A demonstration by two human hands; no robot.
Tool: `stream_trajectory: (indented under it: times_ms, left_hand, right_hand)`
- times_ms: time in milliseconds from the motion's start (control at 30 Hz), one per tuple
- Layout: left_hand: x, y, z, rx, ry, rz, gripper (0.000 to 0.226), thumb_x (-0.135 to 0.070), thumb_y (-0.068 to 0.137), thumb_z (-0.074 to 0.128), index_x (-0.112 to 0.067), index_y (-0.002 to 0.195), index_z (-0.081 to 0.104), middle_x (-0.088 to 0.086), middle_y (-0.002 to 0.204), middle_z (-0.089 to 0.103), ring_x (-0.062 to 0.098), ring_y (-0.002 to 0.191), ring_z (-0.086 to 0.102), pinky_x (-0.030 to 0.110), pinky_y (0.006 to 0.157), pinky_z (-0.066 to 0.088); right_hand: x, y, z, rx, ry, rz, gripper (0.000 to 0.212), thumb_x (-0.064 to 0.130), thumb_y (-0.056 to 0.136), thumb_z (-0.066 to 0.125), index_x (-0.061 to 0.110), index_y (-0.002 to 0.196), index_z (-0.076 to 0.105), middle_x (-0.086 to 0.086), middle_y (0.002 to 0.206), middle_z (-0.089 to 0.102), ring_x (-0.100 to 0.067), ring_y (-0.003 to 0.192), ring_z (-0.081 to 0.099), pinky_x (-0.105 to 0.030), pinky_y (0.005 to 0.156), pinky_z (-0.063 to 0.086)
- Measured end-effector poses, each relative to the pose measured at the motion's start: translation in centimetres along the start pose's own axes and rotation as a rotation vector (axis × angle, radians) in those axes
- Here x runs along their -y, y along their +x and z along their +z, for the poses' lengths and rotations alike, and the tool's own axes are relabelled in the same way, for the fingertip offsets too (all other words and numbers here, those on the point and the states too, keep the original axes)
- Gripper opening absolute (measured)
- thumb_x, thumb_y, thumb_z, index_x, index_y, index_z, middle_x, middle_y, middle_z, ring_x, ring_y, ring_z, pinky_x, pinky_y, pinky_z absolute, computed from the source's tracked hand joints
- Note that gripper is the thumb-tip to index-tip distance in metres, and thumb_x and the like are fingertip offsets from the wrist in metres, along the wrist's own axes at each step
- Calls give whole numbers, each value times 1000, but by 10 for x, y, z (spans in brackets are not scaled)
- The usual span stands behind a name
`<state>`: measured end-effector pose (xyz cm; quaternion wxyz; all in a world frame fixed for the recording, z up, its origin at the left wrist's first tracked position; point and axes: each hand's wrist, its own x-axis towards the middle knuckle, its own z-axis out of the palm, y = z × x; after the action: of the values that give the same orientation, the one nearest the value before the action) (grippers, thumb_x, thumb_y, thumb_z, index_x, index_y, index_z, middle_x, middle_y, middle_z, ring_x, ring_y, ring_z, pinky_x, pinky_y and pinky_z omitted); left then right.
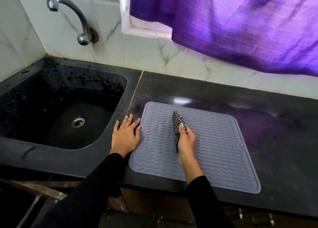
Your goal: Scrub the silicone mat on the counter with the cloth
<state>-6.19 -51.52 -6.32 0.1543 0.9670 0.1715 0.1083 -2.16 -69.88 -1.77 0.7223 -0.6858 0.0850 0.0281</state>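
Silicone, grey and wavy-ribbed, the mat point(215, 141) looks floppy, so I flatten my left hand point(125, 134) at its edge on the tabletop point(258, 110) while my right hand's point(186, 140) grip curls round the soft checked cloth point(177, 126).

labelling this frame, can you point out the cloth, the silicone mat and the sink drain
checkered cloth point(175, 122): head view, upper part above the right hand's grip
silicone mat point(223, 141): head view, bare wavy ribs right of the cloth
sink drain point(78, 122): head view, metal strainer centre

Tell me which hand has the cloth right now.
The right hand, over the middle of the grey mat, grips the folded checked cloth. The left hand holds nothing; it lies flat at the mat's left edge, beside the sink.
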Motion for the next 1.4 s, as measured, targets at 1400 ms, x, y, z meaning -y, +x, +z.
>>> stream_trajectory:
  times_ms: [1400]
  left_hand:
    - [-2,0,1,-4,16,1,57,-40,88,15,-30,141,35,2,154,23,15,143,15,43,116,4]
  right_hand:
    - [-45,-51,25,382,-1198,-746,52,37,92,33,16,139,42,-3,148,37,-15,139,31,-36,115,11]
